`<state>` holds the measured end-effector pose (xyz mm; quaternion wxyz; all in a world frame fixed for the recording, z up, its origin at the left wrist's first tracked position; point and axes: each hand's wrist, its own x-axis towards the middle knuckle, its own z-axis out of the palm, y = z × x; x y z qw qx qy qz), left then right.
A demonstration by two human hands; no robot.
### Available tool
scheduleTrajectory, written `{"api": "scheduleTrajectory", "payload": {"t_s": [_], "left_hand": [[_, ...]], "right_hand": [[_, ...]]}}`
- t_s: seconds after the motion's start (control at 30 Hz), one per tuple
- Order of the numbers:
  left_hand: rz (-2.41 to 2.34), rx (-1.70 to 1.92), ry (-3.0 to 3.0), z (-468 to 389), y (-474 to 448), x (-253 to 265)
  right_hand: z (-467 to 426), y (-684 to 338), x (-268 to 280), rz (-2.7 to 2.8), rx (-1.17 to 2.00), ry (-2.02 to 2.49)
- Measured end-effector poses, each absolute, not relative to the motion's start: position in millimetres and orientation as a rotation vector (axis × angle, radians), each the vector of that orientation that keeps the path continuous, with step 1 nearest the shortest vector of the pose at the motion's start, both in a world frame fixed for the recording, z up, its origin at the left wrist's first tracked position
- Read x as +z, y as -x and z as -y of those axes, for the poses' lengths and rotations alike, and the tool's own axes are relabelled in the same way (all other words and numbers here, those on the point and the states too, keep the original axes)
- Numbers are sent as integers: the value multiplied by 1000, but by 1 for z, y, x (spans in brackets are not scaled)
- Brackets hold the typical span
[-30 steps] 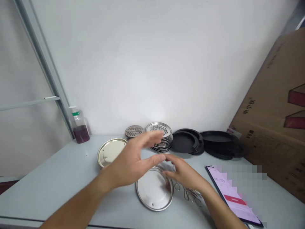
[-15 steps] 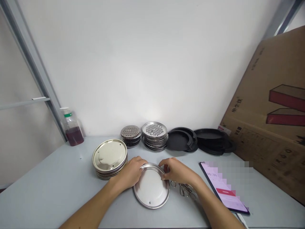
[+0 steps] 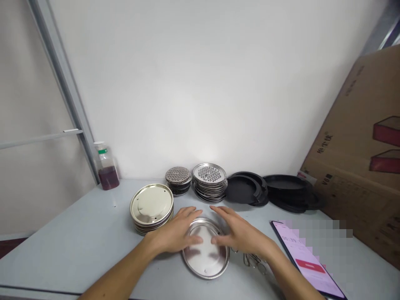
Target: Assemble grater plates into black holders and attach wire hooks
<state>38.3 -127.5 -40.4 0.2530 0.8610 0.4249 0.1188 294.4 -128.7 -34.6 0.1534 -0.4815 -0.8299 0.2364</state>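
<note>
1 round silver metal plate [image 3: 206, 255], flat near the front edge of the grey desk [image 3: 78, 233]. Left hand [image 3: 177, 231] and right hand [image 3: 240, 231]: apart, fingers spread, over its 2 sides; contact cannot be told. 1 stack of round gold metal plates [image 3: 151, 203], nearer the left edge.

A pale wall [image 3: 200, 83] rises behind a grey table [image 3: 78, 233]

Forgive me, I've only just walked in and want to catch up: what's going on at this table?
A person's left hand and right hand, both bare and open, are over opposite sides of a round, shiny silver metal disc on the flat, pale grey table; whether they touch it is unclear. Left of it stands a stack of round, pale gold metal discs. Small silver metal wire pieces lie to its right.
</note>
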Motion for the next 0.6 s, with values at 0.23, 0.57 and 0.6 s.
{"api": "scheduleTrajectory", "payload": {"t_s": [0.23, 0.57, 0.6], "left_hand": [[-908, 92, -2415, 136, -45, -46], [-1146, 202, -2325, 144, -43, -61], [-1180, 177, -2282, 146, -42, -62]], "right_hand": [[160, -297, -55, 2570, 737, 1327], [162, -303, -68, 2438, 605, 1374], [162, -304, -67, 2437, 607, 1369]]}}
